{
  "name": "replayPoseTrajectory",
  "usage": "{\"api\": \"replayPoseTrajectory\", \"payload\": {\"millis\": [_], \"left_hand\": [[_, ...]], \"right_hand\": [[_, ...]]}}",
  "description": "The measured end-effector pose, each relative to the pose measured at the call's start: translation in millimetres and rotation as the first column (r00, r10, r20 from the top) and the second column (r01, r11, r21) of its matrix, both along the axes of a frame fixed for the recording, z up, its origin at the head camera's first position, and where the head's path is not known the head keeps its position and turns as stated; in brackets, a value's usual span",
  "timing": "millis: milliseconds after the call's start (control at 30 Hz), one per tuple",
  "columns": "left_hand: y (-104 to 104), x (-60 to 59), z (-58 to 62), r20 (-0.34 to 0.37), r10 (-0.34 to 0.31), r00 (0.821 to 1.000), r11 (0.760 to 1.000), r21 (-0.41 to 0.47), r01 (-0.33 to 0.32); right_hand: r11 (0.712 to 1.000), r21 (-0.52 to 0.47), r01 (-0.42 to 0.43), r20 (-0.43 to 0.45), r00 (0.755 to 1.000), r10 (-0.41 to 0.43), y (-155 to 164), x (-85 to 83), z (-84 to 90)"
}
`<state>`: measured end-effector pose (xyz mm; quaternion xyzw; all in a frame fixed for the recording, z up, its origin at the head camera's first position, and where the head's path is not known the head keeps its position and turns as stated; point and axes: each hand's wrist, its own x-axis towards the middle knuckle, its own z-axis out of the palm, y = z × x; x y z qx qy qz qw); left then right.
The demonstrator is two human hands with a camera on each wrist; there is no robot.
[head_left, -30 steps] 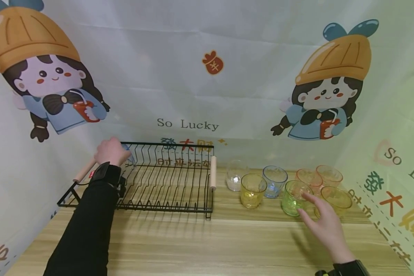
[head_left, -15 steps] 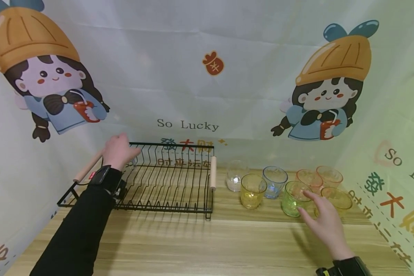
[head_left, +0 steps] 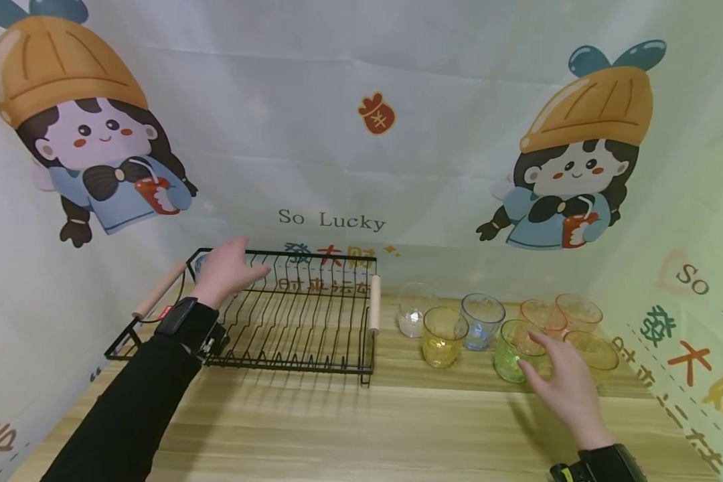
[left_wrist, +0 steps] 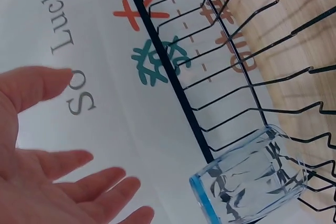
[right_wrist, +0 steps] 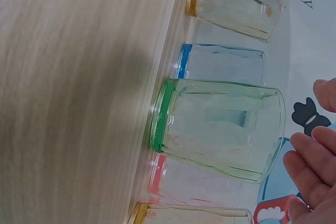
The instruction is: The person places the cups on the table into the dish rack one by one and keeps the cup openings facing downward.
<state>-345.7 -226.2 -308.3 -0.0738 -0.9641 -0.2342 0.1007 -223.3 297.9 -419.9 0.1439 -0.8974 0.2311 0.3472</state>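
A clear glass with a blue base [left_wrist: 249, 179] sits in the left end of the black wire dish rack [head_left: 301, 367]; the left wrist view shows it on the wires. My left hand [head_left: 225, 271] is over the rack's back left corner, fingers spread and apart from that glass, mostly hiding it in the head view. My right hand [head_left: 563, 388] hovers at the near right side of a green glass [head_left: 509, 361], thumb and fingers apart. In the right wrist view a gap shows between the fingers [right_wrist: 310, 171] and this green glass.
Right of the rack stand a colourless glass [head_left: 411, 314], a yellow glass [head_left: 442, 345], a blue glass [head_left: 482, 325], two reddish glasses and another yellow glass [head_left: 602, 351]. The rack has wooden handles [head_left: 375, 304]. A printed cloth [head_left: 313, 134] hangs behind the wooden table [head_left: 337, 435].
My left hand has moved right, away from the blue glass at the rack's left end, and its fingers have spread. The right hand stays almost still beside the green glass.
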Motion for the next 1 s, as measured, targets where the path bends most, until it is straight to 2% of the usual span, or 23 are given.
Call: {"api": "replayPoseTrajectory", "payload": {"millis": [233,433,833,1000], "left_hand": [[3.6,7.5,2.5,0.082,-0.103,0.991,0.994,0.048,0.100],[10.0,15.9,5.8,0.117,-0.182,0.976,0.983,0.059,0.176],[28.2,45.3,5.5,0.119,-0.313,0.942,0.948,0.091,0.303],[34.0,54.0,3.4,0.123,-0.342,0.932,0.938,0.106,0.330]], "right_hand": [[0.999,0.036,-0.001,-0.008,1.000,0.001,2.3,-2.7,0.4],[0.998,0.069,0.001,-0.003,1.000,0.000,3.8,-6.8,0.6],[0.991,0.131,0.016,0.011,1.000,-0.018,2.7,-10.6,1.2],[0.989,0.144,0.022,0.029,0.999,-0.026,3.0,-11.3,2.7]]}}
